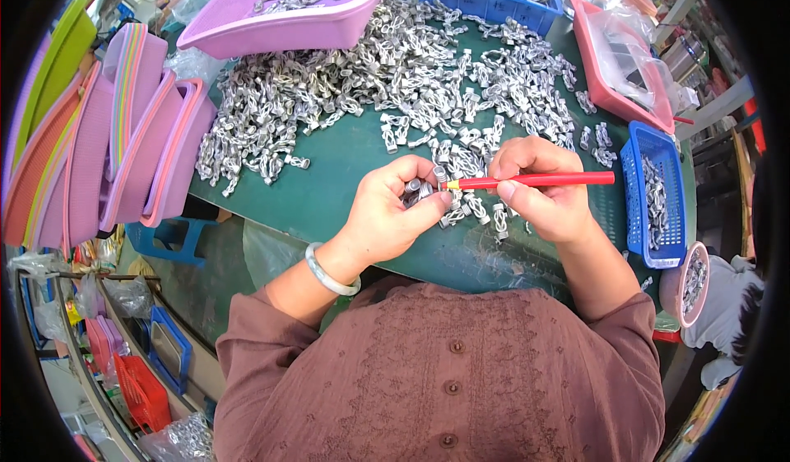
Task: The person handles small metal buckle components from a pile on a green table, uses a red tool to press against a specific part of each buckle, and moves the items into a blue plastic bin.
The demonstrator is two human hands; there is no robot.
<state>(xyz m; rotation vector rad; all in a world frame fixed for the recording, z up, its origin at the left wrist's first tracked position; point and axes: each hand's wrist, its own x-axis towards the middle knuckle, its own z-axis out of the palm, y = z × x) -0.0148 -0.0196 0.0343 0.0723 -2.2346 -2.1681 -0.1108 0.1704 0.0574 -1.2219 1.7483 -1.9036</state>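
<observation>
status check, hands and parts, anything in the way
Left hand holding small metal parts. Right hand holding red tool, tip at the parts. Loose metal pile just beyond; nothing visibly blocking.

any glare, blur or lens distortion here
Head view: the fisheye lens bends the stacked baskets along the dark rim; head view: small bright glints on the metal parts; head view: left hand, right hand and red tool look fairly sharp.

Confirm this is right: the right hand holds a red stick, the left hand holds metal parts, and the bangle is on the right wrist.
Wrong wrist: the head view shows the bangle on the left wrist. The right hand does hold a red stick, and the left hand holds metal parts.
</observation>
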